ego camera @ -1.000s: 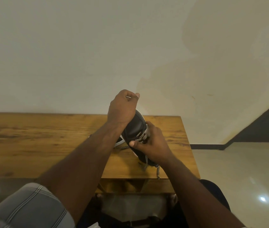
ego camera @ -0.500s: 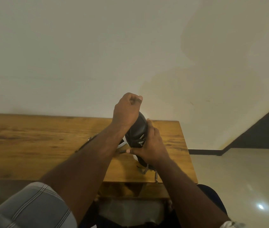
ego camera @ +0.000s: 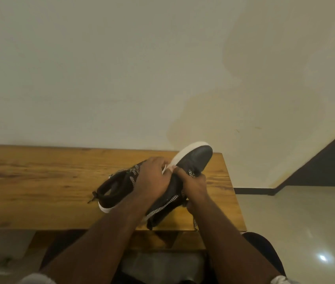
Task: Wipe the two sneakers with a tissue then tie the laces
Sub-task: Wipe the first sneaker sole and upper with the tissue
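Observation:
A dark sneaker with a white sole is held above the wooden table, its toe pointing up and to the right. My right hand grips it around the laced middle from the right. My left hand lies over its left side, fingers curled on a small pale tissue pressed at the sole's edge. A patterned lace hangs from the heel end over the table's front edge. The second dark sneaker lies on the table just left of my left hand, opening toward me, partly hidden behind my wrist.
The table's right edge ends close to the held sneaker, with pale tiled floor beyond it. A cream wall stands right behind the table. A dark baseboard runs along the floor at the right.
The held sneaker has tipped down from nearly upright to slanting right. My left hand slid from its toe to its side. The second sneaker has come into view.

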